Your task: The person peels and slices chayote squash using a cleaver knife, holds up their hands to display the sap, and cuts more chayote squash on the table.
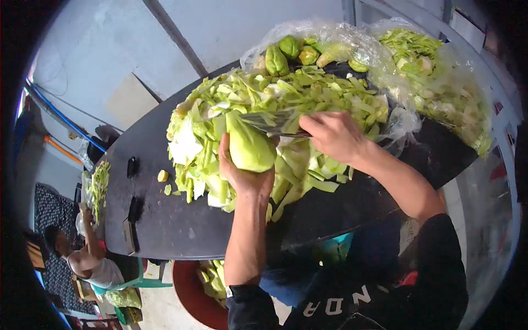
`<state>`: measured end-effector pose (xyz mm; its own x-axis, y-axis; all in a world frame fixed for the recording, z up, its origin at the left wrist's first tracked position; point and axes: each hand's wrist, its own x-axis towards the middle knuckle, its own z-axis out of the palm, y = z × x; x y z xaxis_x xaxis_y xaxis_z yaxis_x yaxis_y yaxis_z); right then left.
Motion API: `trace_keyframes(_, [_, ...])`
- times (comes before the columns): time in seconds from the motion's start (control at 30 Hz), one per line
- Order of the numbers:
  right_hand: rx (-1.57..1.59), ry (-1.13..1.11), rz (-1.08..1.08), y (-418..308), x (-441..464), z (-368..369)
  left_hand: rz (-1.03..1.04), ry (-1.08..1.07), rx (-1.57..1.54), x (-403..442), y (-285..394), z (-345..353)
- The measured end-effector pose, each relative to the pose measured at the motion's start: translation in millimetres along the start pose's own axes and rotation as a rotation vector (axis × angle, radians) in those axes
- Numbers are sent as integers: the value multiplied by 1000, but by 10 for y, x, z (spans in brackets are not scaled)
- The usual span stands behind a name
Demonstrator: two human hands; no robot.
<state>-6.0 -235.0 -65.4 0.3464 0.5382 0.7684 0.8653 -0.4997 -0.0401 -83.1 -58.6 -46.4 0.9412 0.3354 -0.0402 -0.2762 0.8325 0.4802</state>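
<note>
My left hand [246, 179] is wrapped round the lower end of a peeled, pale green chayote [250, 144], holding it above the pile. In my right hand [334, 136] is a knife [278, 122], its blade smeared by motion and pointing left against the chayote's upper side. Beneath and behind both hands spreads a wide heap of green peelings [308, 91] on a dark oval table [159, 220].
Unpeeled chayotes [276, 60] lie at the back beside a clear plastic bag [440, 93] full of peelings. Dark objects [132, 214] sit on the left of the table. A reddish tub [184, 286] with green pieces stands below. Another person [96, 264] sits far left.
</note>
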Motion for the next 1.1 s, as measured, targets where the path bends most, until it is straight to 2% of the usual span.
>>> trace_keyframes(0.07, [-7,34,-52,-40,17,-124,11,-22,-10,16,-9,28])
trace_keyframes(0.13, [37,24,-119,-163,-22,-214,-51,-139,17,6,-18,-55])
trace_keyframes(0.17, [44,21,-118,-222,-7,-248,-146,-235,10,14,17,-123])
trace_keyframes(0.23, [59,68,-258,-326,24,-287,-221,-304,-91,98,29,-217])
trace_keyframes(0.27, [52,103,-294,-344,18,-283,-131,-315,102,136,62,-216])
trace_keyframes(0.3, [50,105,-291,-309,32,-257,-133,-317,104,141,39,-199])
trace_keyframes(0.37, [-14,7,-176,-143,37,-138,-80,-64,58,1,-35,15])
trace_keyframes(0.4, [-68,-44,-18,-31,13,22,-124,-179,40,47,-11,-93])
trace_keyframes(0.5, [-30,4,22,34,3,-50,-99,-307,82,50,-23,-175])
trace_keyframes(0.57, [-13,14,-4,-91,18,-197,-104,-270,72,27,-44,-83])
trace_keyframes(0.63, [86,129,-262,-217,2,-240,-189,-156,-56,15,-23,-113])
trace_keyframes(0.67, [72,118,-333,-283,31,-302,-233,-281,-60,93,19,-218])
trace_keyframes(0.7, [80,146,-376,-320,46,-320,-234,-281,-58,114,23,-242])
trace_keyframes(0.77, [114,98,-346,-283,37,-315,-101,-367,130,112,25,-157])
trace_keyframes(0.8, [33,17,-221,-199,34,-221,-135,-187,-23,39,-36,-99])
trace_keyframes(0.83, [-46,-65,-92,-83,18,-88,-51,-84,66,-18,-46,75])
trace_keyframes(0.87, [-136,-90,10,35,21,-23,-85,-147,64,-10,-20,-21])
trace_keyframes(1.0, [-133,-63,42,30,-28,-16,-104,-364,73,114,32,-235])
trace_keyframes(1.03, [-129,-66,39,31,-27,-37,-101,-360,72,102,31,-199])
trace_keyframes(1.1, [-93,-8,-54,17,-55,-66,-95,-152,85,33,31,-48])
